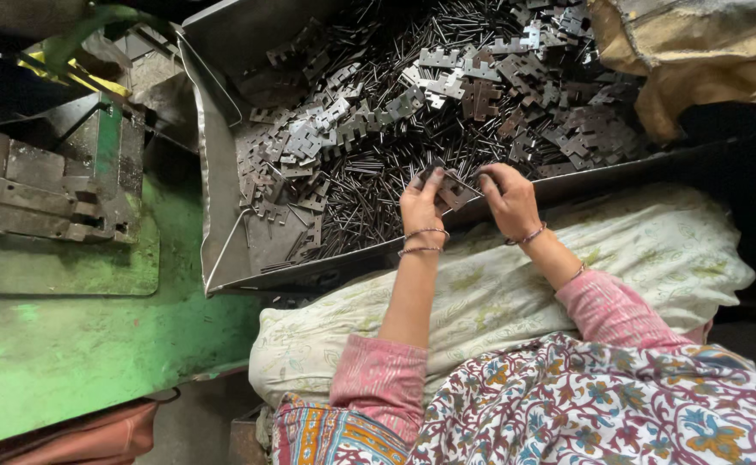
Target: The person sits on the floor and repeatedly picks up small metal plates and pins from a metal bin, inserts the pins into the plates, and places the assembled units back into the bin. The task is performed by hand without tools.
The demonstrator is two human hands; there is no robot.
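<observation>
We see both hands meeting at the near edge of a large metal tray (223, 232). The left hand (421, 207) has its fingers curled down and pinched onto a small notched metal plate (453, 191), a hinge leaf by its shape, which sits between the two hands just above the tray's front rim. The right hand (509, 200) closes on the same plate from the other side, thumb and fingertips pressed against its edge; whether it also holds a pin we cannot tell, since the piece is small and dark. Neither hand is spread open.

Beyond the hands, the tray is heaped with loose hinge leaves (447, 82) and thin dark pins (361, 202), crowding the far and middle parts. A barer strip of tray floor shows to the left of the left hand, near the tray's slanted left wall.

The forearms rest over a pale printed cushion (653, 250) just below the rim. To the left, well apart from the hands, stands a green machine bed (77, 336) carrying a grey steel die block (42, 185). A tan sack (696, 52) hangs over the tray's far right corner.
</observation>
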